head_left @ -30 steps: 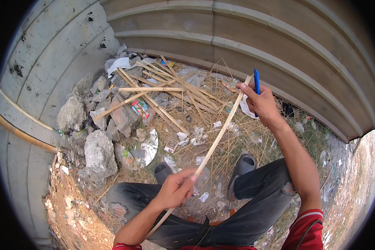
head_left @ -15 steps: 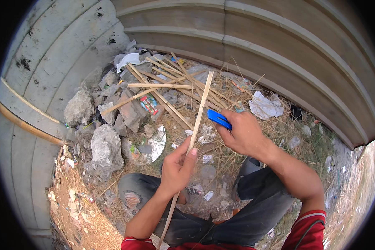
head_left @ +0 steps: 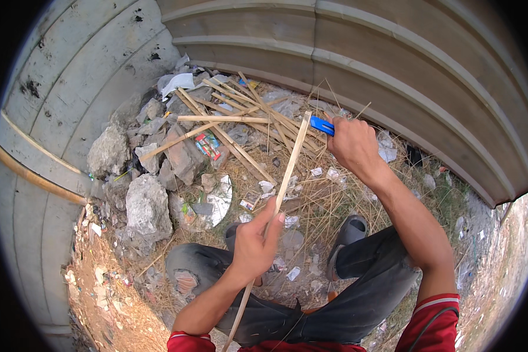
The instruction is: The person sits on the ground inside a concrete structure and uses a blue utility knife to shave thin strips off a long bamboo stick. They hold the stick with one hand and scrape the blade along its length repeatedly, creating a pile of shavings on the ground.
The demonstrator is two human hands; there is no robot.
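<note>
My left hand (head_left: 255,249), near six o'clock, is wrapped around the long wooden stick (head_left: 293,161). The stick runs right through that hand, with its top end up near one o'clock and its low part going down between six and seven. My right hand (head_left: 356,146), at two o'clock, is clamped on the blue knife (head_left: 322,125), and the front of the knife sits right by the stick's top end. I can't tell if the blade is touching the wood, because it is too small to see. I think the best way is to squeeze the stick tight with the left hand, so it does not roll or wobble. That hand is well below the knife, which is a good, safe place for fingers. I would lay the blade almost flat on the wood and push softly toward one o'clock, away from the fingers. Thin little cuts seem better than one big chop, since a deep cut could get stuck or split the stick. The legs (head_left: 358,299) are under the low part, so I would not pull the blade toward six. The other sticks (head_left: 229,119) lie in a pile at eleven o'clock.
</note>
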